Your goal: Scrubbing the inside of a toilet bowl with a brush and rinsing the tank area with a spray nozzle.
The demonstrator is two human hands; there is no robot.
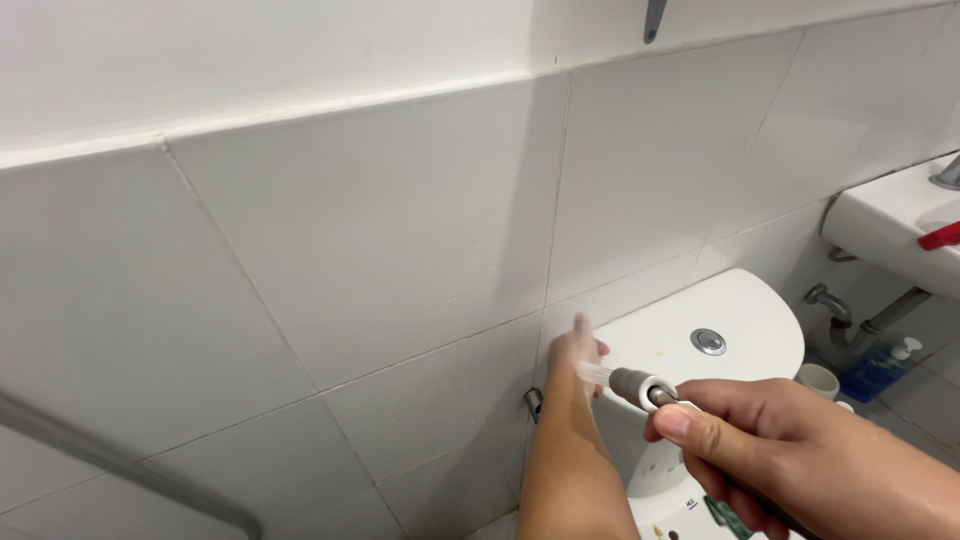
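Observation:
My right hand (770,440) grips a handheld spray nozzle (640,385) with a grey head, thumb pressed on its top. A thin stream of water leaves the nozzle toward my left hand (578,345). The left hand is stretched out flat in front of the nozzle, fingers together and pointing at the white tiled wall (380,250), holding nothing. Both hands hover above the white toilet tank (760,310), which has a round chrome flush button (709,341) on its lid.
A white sink (885,225) with a red object (940,237) on it stands at the right, chrome pipes (850,320) below. A white cup (820,380) and a blue pump bottle (880,368) sit near the floor. A metal rail (110,460) crosses the lower left.

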